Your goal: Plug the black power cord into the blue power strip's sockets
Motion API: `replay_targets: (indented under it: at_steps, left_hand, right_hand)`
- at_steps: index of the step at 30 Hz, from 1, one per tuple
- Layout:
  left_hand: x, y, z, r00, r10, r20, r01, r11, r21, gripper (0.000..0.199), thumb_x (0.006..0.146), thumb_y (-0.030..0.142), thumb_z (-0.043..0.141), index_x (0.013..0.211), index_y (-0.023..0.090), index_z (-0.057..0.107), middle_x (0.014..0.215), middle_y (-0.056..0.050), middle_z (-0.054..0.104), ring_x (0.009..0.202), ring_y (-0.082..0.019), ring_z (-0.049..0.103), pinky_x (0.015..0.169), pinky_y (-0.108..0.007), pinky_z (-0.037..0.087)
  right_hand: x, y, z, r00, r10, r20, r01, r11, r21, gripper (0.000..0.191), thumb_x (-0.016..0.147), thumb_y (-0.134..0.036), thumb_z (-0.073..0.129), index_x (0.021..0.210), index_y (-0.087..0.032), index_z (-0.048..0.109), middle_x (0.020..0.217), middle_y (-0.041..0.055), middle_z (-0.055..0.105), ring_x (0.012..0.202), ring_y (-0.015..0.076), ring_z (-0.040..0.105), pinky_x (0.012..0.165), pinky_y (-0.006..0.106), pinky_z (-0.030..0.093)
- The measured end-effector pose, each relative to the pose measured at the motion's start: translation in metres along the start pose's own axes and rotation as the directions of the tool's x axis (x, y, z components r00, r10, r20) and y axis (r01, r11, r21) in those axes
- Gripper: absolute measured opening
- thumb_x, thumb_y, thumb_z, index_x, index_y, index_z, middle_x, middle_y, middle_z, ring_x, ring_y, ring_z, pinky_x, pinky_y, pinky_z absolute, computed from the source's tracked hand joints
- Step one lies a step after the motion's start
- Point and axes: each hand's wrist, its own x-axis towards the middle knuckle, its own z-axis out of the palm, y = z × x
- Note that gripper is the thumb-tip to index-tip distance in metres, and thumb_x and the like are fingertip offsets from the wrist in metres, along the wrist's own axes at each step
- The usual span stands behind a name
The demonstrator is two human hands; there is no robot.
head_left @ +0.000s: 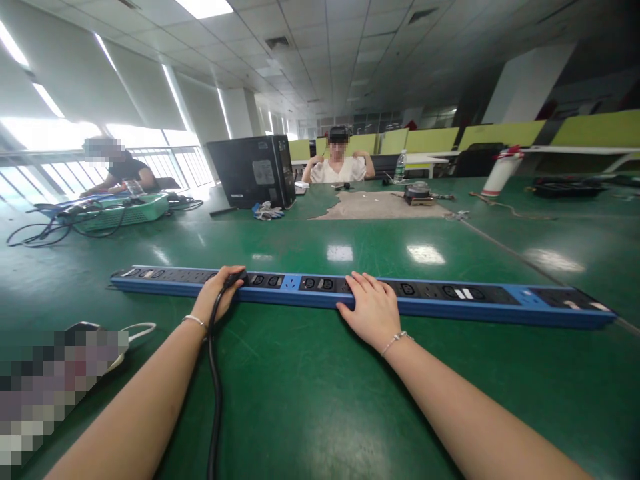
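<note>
**Fit unverified; slip and snag hazards noted**

From my remote post I find a blue power strip (320,299) lying lengthwise across the green table (300,407), directly ahead of the wearer, outlets (407,289) facing up.

The left hand (216,291) is closed around a black plug (239,277), pinching it at the strip's upper face. I cannot tell whether the plug is seated, as the fingers mask the joint. The right hand (371,308) lies across the strip with fingers slightly spread and the thumb at the near side. I cannot tell how hard it presses.

Risks, in my judgement:

1. Misalignment. Pressure on a tilted or offset plug could bind or bend its contacts. Cause: the covering fingers hide the fit.

2. Slippage. I see no clamp on the strip. An uneven push could slide or swing it over the glossy tabletop, should the right hand's hold prove light.

3. Cable drag. The black cable (215,387) runs down beside the left wrist, close to a bracelet (194,321), and leaves my view at the bottom. A snag or tug there could twist the plug.

4. Shock. I cannot establish whether the strip is live; if so, fingers close to half-inserted contacts would be exposed.
</note>
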Motion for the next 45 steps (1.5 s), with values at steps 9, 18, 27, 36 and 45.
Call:
replay_targets:
  at_steps: [9,18,27,36,45]
  left_hand:
    - [-0.003,0.004,0.001,0.999,-0.002,-0.033,0.004,0.999,0.041,0.037,0.078,0.041,0.048,0.109,0.022,0.056,0.108,-0.007,0.068,0.098,-0.022,0.064,0.088,-0.036,0.047]
    - [-0.003,0.014,-0.001,0.943,-0.067,-0.326,0.054,0.997,-0.051,0.03,0.079,0.038,0.053,0.105,0.022,0.058,0.104,-0.005,0.067,0.093,-0.021,0.063,0.086,-0.035,0.047]
    - [-0.002,0.095,0.022,0.994,0.019,-0.108,-0.031,0.993,-0.11,0.031,0.079,0.042,0.056,0.105,0.025,0.056,0.101,-0.002,0.069,0.089,-0.019,0.064,0.079,-0.032,0.048]
    - [-0.009,0.109,0.043,0.998,0.056,-0.023,-0.054,0.995,0.082,0.032,0.084,0.041,0.047,0.108,0.022,0.055,0.089,-0.006,0.069,0.077,-0.022,0.065,0.07,-0.032,0.048]
    - [-0.005,0.105,0.049,0.974,0.225,-0.003,-0.224,0.97,0.096,0.028,0.086,0.037,0.044,0.107,0.022,0.055,0.096,-0.007,0.067,0.087,-0.022,0.063,0.076,-0.034,0.047]
  right_hand:
    - [-0.001,0.0,-0.001,1.0,0.0,-0.001,0.0,1.0,0.0,0.05,0.079,-0.042,0.055,0.123,-0.019,0.053,0.132,0.0061,0.053,0.124,0.0234,0.042,0.1,0.04,0.026]
    - [-0.001,-0.002,0.0,1.0,0.019,-0.014,-0.019,1.0,0.003,0.05,0.078,-0.042,0.056,0.123,-0.02,0.053,0.132,0.0062,0.053,0.123,0.0234,0.041,0.099,0.04,0.026]
    - [-0.001,-0.003,-0.001,1.0,0.026,-0.016,-0.026,1.0,0.014,0.05,0.077,-0.041,0.056,0.123,-0.021,0.053,0.132,0.0062,0.053,0.123,0.0232,0.041,0.1,0.04,0.026]
    - [-0.001,-0.004,-0.001,1.0,0.029,-0.011,-0.029,0.999,0.02,0.049,0.078,-0.041,0.055,0.123,-0.022,0.053,0.133,0.0076,0.052,0.124,0.0246,0.04,0.1,0.041,0.025]
    - [-0.001,-0.004,-0.001,0.999,0.029,-0.023,-0.029,0.999,0.019,0.05,0.077,-0.041,0.057,0.122,-0.02,0.053,0.132,0.0059,0.053,0.123,0.0232,0.041,0.1,0.04,0.026]
